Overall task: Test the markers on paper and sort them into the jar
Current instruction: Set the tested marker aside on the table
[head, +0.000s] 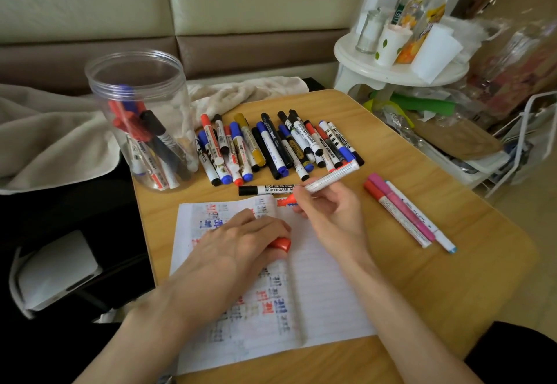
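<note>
An open lined notebook (pixel 319 290) lies on the wooden table (pixel 470 266), its pages covered in red, blue and black scribbles. My right hand (pixel 331 211) grips an uncapped red marker (pixel 331 179), its tip on the top of the right page at a fresh red mark. My left hand (pixel 241 239) rests on the left page and holds the red cap (pixel 281 243) under its fingers. A clear plastic jar (pixel 141 118) at the back left holds several markers. A pile of markers (pixel 271 145) lies behind the notebook.
A black whiteboard marker (pixel 265 189) lies alone just above the notebook. Three thin markers (pixel 407 211), red, pink and white, lie at the right. A beige cloth (pixel 241 94) sits behind the table. A white stool with bottles and cups (pixel 401 52) stands at the back right.
</note>
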Motion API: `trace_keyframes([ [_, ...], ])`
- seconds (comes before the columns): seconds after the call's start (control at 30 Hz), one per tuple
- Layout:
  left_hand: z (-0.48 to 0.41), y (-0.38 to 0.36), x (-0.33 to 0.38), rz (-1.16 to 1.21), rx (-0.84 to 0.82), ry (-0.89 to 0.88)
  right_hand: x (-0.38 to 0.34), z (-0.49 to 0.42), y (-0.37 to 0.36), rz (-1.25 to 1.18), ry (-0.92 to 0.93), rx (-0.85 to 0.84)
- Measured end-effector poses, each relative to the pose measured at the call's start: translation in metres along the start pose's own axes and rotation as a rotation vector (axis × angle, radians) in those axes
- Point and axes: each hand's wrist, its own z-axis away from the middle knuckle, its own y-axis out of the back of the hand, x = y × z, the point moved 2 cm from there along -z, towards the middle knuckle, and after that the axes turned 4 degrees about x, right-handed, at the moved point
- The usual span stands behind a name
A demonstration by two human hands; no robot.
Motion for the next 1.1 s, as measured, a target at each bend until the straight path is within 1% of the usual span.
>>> trace_keyframes([
  [0.1,-0.0005,-0.0003,-0.0016,0.013,0.005,-0.006,0.002,0.0004,0.0006,-0.003,0.009,0.027],
  [0.3,-0.0014,-0.0017,-0.0038,0.035,-0.007,-0.022,0.002,0.002,0.0001,0.022,0.058,0.031],
  [0.5,-0.0009,-0.002,-0.0038,0.027,-0.006,-0.02,0.0033,0.0002,0.0003,0.014,0.064,0.039],
  [1.1,0.0004,-0.0006,-0.0023,0.032,-0.012,-0.024,0.0051,-0.0001,0.0,0.042,0.101,0.004],
])
